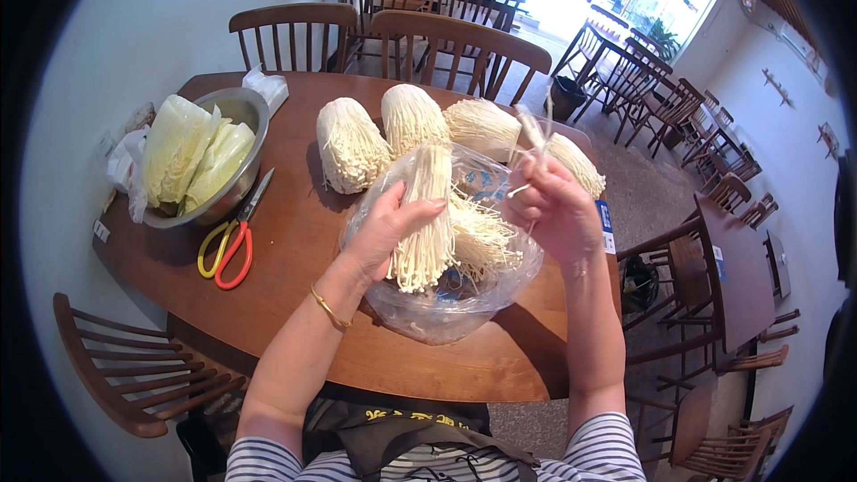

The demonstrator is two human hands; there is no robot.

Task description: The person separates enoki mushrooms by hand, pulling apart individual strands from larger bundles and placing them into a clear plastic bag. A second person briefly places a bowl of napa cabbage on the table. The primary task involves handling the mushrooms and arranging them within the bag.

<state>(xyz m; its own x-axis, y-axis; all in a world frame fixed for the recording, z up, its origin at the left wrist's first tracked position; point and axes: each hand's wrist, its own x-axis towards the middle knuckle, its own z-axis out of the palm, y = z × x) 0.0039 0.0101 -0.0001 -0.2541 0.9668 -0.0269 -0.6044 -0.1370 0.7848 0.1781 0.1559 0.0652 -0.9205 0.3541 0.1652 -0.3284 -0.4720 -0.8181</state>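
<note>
My left hand (385, 227) grips a bundle of enoki mushrooms (432, 234), caps towards me, above a clear plastic bag (428, 321) that stands open on the wooden table. Loose enoki mushrooms (485, 234) lie inside the bag. Raised over the bag's right side, my right hand (556, 207) is closed on a small tuft of enoki strands (533, 130). Behind the bag sit several thick enoki bundles, one (353, 147) at the left, one (414, 119) beside it, another (482, 127) on its side and one (576, 164) partly behind my right hand.
At the left, a metal bowl (258, 124) holds napa cabbage pieces (177, 147), with white plastic bags (127, 161) beside it. Scissors (234, 244) with red and yellow handles lie near the bowl. Wooden chairs (462, 37) stand along the table's far edge (308, 77).
</note>
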